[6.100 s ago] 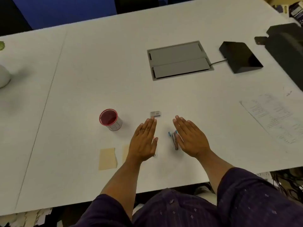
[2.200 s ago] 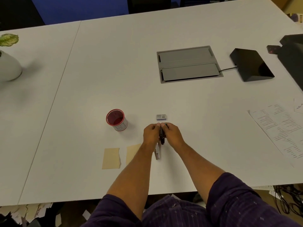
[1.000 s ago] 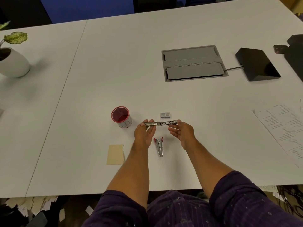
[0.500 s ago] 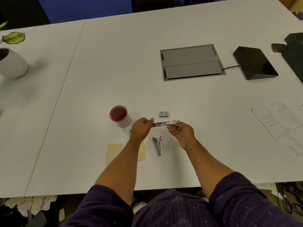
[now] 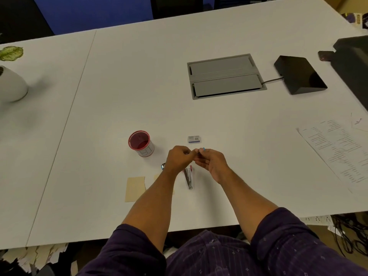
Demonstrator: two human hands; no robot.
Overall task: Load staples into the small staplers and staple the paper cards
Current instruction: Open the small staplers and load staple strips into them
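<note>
My left hand [image 5: 178, 158] and my right hand [image 5: 212, 163] meet fingertip to fingertip above the table and pinch a small blue stapler [image 5: 203, 149] between them. Only its blue tip shows at my right fingers. A small blue and metal piece [image 5: 163, 166] pokes out beside my left wrist; whether it belongs to that stapler is unclear. A red stapler [image 5: 188, 177] lies on the table just below my hands. The staple box [image 5: 194, 139] sits a little beyond them. One tan paper card [image 5: 135, 189] lies at the left, and a second card [image 5: 157, 177] is mostly hidden under my left forearm.
A red cup [image 5: 141, 143] stands left of my hands. Farther back are a grey cable hatch [image 5: 225, 76] and a black wired device [image 5: 300, 77]. A printed sheet [image 5: 338, 150] lies at the right, a white plant pot [image 5: 11, 84] at the far left.
Half a second ago the stapler was stretched out flat between my hands. My hands have now drawn together, and most of the stapler is hidden in my fingers.
</note>
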